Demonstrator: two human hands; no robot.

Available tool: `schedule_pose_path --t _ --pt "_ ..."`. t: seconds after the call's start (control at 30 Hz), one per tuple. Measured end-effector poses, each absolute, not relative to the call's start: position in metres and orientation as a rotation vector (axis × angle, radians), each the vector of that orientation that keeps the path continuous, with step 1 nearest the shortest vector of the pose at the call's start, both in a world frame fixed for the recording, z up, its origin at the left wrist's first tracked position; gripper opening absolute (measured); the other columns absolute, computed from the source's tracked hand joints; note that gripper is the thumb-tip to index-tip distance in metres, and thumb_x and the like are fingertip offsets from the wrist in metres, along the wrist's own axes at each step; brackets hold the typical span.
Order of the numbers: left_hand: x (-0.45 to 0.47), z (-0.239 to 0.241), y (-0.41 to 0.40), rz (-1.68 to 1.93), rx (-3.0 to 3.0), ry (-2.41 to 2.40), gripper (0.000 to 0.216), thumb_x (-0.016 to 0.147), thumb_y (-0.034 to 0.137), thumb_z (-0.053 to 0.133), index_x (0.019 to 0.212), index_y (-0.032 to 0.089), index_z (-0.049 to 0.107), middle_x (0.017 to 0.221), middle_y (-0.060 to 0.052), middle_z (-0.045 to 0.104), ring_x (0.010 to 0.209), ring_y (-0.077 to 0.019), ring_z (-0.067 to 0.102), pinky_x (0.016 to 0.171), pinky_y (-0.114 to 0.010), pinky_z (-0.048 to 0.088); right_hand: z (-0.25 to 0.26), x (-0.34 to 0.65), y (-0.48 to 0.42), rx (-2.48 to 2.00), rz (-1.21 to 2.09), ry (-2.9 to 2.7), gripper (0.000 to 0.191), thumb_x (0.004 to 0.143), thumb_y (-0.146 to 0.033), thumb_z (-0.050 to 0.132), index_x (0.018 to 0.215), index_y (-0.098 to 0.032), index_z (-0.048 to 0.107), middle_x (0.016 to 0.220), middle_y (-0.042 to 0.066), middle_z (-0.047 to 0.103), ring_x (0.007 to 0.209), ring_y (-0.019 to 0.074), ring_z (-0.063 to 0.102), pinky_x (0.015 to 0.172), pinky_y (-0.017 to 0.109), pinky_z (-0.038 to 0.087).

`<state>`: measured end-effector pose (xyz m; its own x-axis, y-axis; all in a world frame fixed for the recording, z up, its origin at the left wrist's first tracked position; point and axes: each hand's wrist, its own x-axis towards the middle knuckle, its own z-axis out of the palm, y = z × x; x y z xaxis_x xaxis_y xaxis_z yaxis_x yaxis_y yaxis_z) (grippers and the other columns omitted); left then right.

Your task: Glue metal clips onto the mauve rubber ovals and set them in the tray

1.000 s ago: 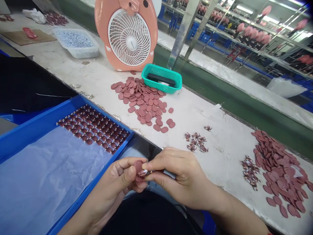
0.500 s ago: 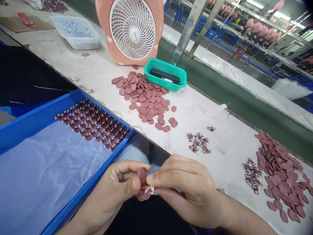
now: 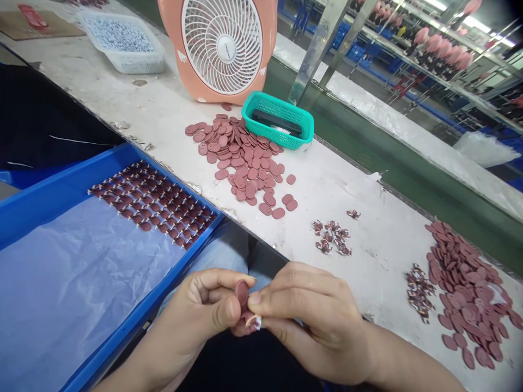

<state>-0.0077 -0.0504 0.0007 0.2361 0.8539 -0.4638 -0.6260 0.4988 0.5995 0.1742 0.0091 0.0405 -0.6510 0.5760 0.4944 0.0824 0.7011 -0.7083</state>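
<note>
Between the thumb and fingers of my left hand (image 3: 204,310) is a reddish-brown oval disc (image 3: 242,294), tilted on edge. My right hand (image 3: 314,321) is closed in a pinch against it, on a small brown piece (image 3: 254,322) with a pale band and a white tip. The two pieces touch; exactly how they join is hidden by my fingers. Both hands are above my lap at the table's front edge. Beyond them lie a heap of loose oval discs (image 3: 245,158) and a small cluster of brown-and-white pieces (image 3: 332,237).
To the left, a blue tray (image 3: 134,310) holds rows of disc-and-piece units (image 3: 155,201) on thin paper. An orange fan (image 3: 269,38), a green basket (image 3: 278,136) and a white tub (image 3: 139,66) stand farther back. More discs (image 3: 469,288) and small pieces (image 3: 419,294) lie at right.
Both hands keep their pinch and have shifted very slightly to the right in view, along with the disc. The view itself has moved a little.
</note>
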Motion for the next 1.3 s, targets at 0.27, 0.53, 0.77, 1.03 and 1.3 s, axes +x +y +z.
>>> schedule_pose_path --t 0.27,0.53,0.77,1.03,1.3 --pt "-0.005 -0.004 -0.046 1.047 0.320 0.852 0.028 0.066 0.041 0.091 0.082 0.020 0.082 0.062 -0.002 0.073 0.055 -0.0093 0.061 0.055 -0.015 0.049 0.032 0.172 0.011 -0.507 0.874 -2.121 0.016 0.091 -0.003 0.064 0.104 -0.012 0.067 0.081 0.004 0.078 0.081 0.0119 0.073 0.078 0.022 0.059" --pt "-0.009 -0.007 -0.041 1.007 0.251 0.890 0.032 0.064 0.042 0.092 0.085 0.020 0.082 0.066 -0.002 0.073 0.056 -0.0101 0.064 0.056 -0.017 0.053 0.029 0.171 0.018 -0.565 0.875 -2.167 0.015 0.093 -0.011 0.064 0.106 -0.018 0.068 0.085 0.005 0.077 0.076 0.0135 0.072 0.071 0.026 0.059" --pt "-0.012 -0.024 -0.036 0.981 0.161 0.782 0.029 0.063 0.040 0.093 0.081 0.020 0.081 0.069 -0.003 0.073 0.053 -0.0078 0.062 0.051 -0.015 0.054 0.028 0.174 0.017 -0.667 0.895 -2.168 0.047 0.087 -0.031 0.075 0.131 -0.018 0.060 0.103 0.007 0.075 0.081 0.0144 0.066 0.071 0.025 0.056" --pt "-0.018 -0.033 -0.035 0.990 0.110 0.747 0.038 0.060 0.042 0.093 0.088 0.019 0.082 0.073 -0.002 0.070 0.055 -0.0069 0.061 0.051 -0.016 0.058 0.019 0.167 0.018 -0.854 1.044 -2.056 0.024 0.093 -0.028 0.067 0.115 -0.020 0.073 0.078 0.001 0.069 0.057 0.0083 0.053 0.055 0.020 0.047" --pt "-0.019 -0.033 -0.034 1.025 0.115 0.727 0.034 0.064 0.042 0.091 0.087 0.020 0.082 0.070 -0.001 0.069 0.056 -0.0079 0.062 0.048 -0.015 0.057 0.016 0.156 0.018 -0.856 1.067 -2.036 0.018 0.092 -0.027 0.069 0.107 -0.020 0.075 0.075 0.001 0.071 0.061 0.0100 0.059 0.062 0.022 0.050"
